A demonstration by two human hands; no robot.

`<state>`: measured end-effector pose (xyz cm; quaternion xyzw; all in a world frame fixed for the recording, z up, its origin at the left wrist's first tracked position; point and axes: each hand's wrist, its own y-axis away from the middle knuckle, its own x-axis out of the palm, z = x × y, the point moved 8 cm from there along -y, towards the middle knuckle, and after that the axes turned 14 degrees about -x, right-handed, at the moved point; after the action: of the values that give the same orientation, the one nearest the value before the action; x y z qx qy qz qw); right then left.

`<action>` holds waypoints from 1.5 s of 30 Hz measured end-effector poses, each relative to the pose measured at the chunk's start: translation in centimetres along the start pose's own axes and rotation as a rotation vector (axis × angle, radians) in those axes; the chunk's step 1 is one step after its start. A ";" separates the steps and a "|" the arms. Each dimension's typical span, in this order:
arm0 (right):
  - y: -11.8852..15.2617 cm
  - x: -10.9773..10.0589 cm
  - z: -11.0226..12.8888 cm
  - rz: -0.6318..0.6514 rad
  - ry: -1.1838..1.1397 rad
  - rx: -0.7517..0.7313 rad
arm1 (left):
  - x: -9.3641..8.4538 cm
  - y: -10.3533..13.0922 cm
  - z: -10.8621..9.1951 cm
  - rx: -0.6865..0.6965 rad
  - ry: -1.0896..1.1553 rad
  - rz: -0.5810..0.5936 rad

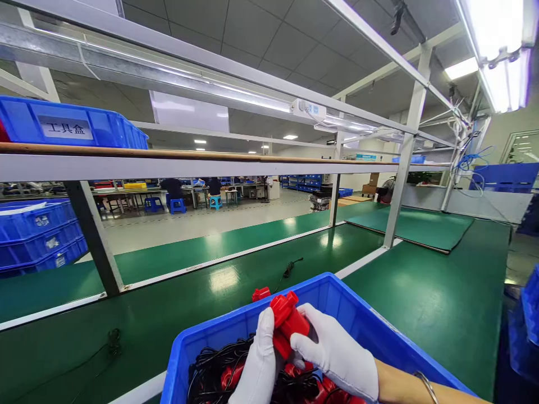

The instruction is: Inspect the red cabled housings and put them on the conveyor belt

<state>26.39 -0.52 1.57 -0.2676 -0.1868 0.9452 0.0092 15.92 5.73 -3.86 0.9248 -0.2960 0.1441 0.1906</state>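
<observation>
Both my hands, in white gloves, are around a red device (291, 321) with a short round nozzle, which looks like a small electric air pump. My left hand (259, 359) grips its left side, thumb up along the body. From the right, my right hand (337, 350) wraps its fingers round the other side. They are over a blue plastic bin (349, 308), which holds several similar red devices (231, 377) tangled with black cords (219, 359). Just beyond the bin's far rim, another red device (261, 293) lies on the green bench top (168, 303).
A black cord (288, 269) rests on the bench beyond the bin; another cord (113, 341) lies at left. Metal posts (95, 241) hold up a shelf (236, 165) with a blue box (113, 126). Blue bins (40, 235) are stacked at left. A green mat (416, 227) is at right.
</observation>
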 end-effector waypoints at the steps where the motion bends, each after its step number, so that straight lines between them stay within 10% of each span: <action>1: 0.0 -0.2 0.3 -0.010 0.032 -0.006 | -0.1 0.0 0.2 -0.022 0.079 -0.014; 7: -0.2 -0.4 0.7 -0.028 0.103 -0.006 | -0.1 -0.3 1.1 -0.089 0.331 -0.027; 15: 0.0 -0.5 -0.1 0.001 0.184 -0.003 | 3.3 0.6 0.8 -0.247 0.523 0.270; 27: 0.6 -1.1 -0.2 -0.003 0.370 -0.058 | 4.7 1.7 -0.3 -0.154 0.528 0.476; 35: 3.3 -1.4 6.2 -0.267 0.854 -0.608 | 5.5 3.0 -2.7 -0.083 0.491 0.476; 45: 3.4 -2.4 7.2 -0.264 0.746 -0.682 | 4.0 4.9 -5.0 0.113 0.120 0.300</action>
<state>25.03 -6.47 7.20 -0.5481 -0.5003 0.6618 0.1066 15.34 2.22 3.37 0.8692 -0.4104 0.2424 0.1319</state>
